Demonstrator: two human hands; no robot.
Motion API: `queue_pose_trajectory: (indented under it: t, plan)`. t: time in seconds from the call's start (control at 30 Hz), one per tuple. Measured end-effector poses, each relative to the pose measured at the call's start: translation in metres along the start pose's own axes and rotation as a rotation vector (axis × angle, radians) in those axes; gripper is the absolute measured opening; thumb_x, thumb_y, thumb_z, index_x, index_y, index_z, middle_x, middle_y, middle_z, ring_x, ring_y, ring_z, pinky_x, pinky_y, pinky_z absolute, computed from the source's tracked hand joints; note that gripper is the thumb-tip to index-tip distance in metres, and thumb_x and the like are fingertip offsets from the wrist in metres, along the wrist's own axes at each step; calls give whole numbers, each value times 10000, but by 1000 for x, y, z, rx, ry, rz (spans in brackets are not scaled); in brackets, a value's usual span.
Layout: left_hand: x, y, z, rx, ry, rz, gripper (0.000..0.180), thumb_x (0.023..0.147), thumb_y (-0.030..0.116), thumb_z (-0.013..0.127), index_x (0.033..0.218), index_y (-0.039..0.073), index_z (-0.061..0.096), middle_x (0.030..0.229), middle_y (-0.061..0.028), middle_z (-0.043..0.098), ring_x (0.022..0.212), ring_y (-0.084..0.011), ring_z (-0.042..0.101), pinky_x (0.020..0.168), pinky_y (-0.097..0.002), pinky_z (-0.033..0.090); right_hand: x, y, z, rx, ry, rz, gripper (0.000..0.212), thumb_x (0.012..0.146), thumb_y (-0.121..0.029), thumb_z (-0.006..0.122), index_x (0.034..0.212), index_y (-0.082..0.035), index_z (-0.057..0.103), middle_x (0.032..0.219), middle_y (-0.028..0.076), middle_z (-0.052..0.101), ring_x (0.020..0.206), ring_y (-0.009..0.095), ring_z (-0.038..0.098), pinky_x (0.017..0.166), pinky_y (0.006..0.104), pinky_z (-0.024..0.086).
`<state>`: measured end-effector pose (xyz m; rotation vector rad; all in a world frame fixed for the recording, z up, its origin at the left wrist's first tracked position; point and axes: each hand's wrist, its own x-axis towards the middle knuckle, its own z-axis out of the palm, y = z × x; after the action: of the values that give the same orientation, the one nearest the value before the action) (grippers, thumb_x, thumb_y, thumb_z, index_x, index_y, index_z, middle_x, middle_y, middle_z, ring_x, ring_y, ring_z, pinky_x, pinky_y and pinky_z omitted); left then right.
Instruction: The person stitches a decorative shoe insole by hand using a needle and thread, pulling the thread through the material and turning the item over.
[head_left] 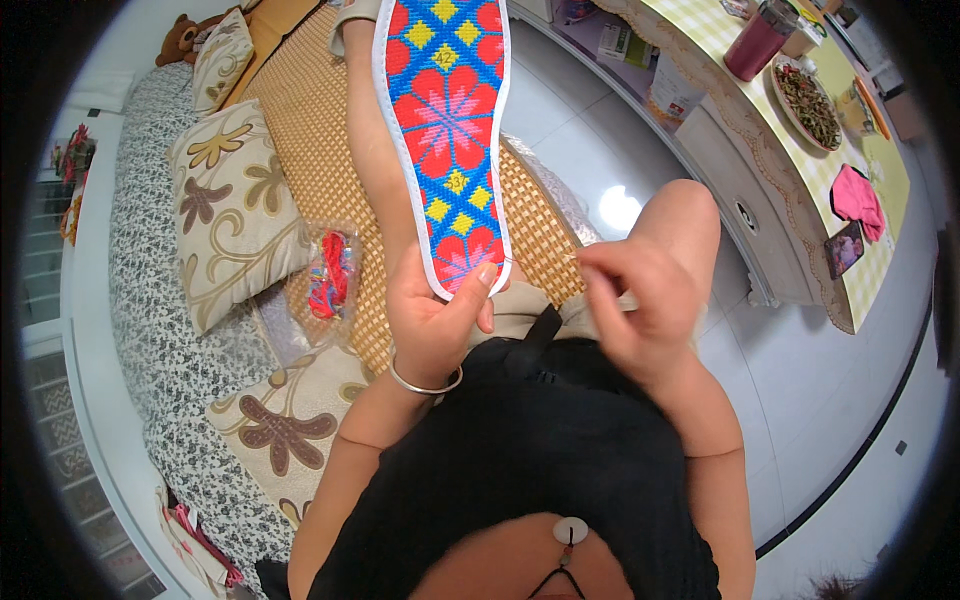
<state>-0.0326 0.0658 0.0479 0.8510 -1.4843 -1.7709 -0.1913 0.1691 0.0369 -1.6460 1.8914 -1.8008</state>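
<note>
A long embroidered insole (447, 125) with a white edge stretches away from me, bearing red and pink flowers, blue bands and yellow diamonds. My left hand (428, 312) is closed on its near end, the thumb lying on the stitched face and the fingers underneath. To the right of that end, apart from the insole, my right hand (648, 300) is pinched and slightly blurred. A tiny pale tip shows at its fingertips, too small to name. Close to the insole's right edge runs a short thin line, perhaps thread, whose full course I cannot see.
Beside my left hand, a clear plastic bag (330, 272) holds red and blue thread. Patterned cushions (235, 205) lie on the left of the woven-mat seat (305, 130). At right stands a table with a checked cloth (880, 275), a maroon flask (762, 42) and a plate of food (808, 100).
</note>
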Motion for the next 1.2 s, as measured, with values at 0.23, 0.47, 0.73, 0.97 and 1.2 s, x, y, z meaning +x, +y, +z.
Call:
queue_pose_trajectory:
  t: [0.23,0.47,0.73,0.97,1.2]
  plan:
    - [-3,-2,4,3,9,1,191,860,-33,584,1024,-18,487,829,-107,622,524,-79,523,429,-187,408,0,-1,19,-37,-96,-147,214,669,12,682,872,-10,616,633,90,523,545,255,529,483,350,415]
    - [-4,-1,4,-6,-11,-10,175,862,-21,596,1006,-14,495,819,-75,615,520,-59,515,445,-178,408,-1,0,22,-65,-104,-129,186,675,6,673,851,-15,616,647,90,528,557,250,531,481,349,415]
    - [-4,-2,5,-7,-13,0,169,865,-26,589,1005,-13,496,824,-74,615,523,-55,513,453,-174,409,-3,2,25,-86,-89,-126,181,672,5,669,843,-16,616,632,85,509,552,247,526,479,347,416]
    - [-7,-5,3,-10,6,-6,162,863,-26,590,993,-18,494,817,-80,618,525,-59,519,451,-184,415,-5,1,29,-98,-83,-133,175,669,-7,666,835,-19,610,634,86,509,554,247,531,481,349,421]
    - [-10,-14,8,429,49,235,160,839,-21,625,987,-2,567,798,-64,620,564,-87,547,505,-217,440,-4,-4,22,-145,-139,-152,144,645,-35,635,772,-28,567,662,90,554,600,263,578,535,349,470]
